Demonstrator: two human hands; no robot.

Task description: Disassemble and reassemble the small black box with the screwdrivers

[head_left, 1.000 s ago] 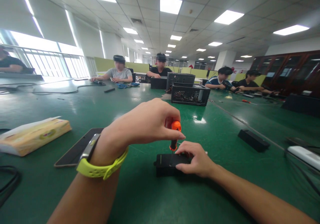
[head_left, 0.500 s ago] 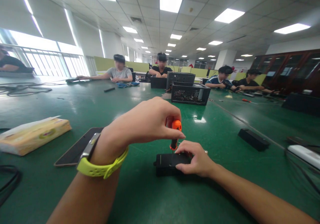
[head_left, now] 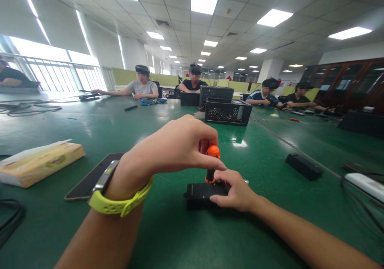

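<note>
The left hand (head_left: 180, 145) pinches the screwdriver (head_left: 214, 153), the right hand (head_left: 238, 193) grips the black box (head_left: 198, 199) toward the tabletop's (head_left: 168, 235) near edge — tilting could cause slipping.

- Left forearm (head_left: 105, 237) extends from 7 o'clock.
- Left hand (head_left: 180, 143) arched, back uppermost, fingers curled down in a grip, thumb (head_left: 208, 162) toward 3 o'clock.
- Right forearm (head_left: 303, 229) extends from 4 o'clock.
- Right hand (head_left: 240, 191) lower, fingers bent, thumb pointing to 9 o'clock.
</note>
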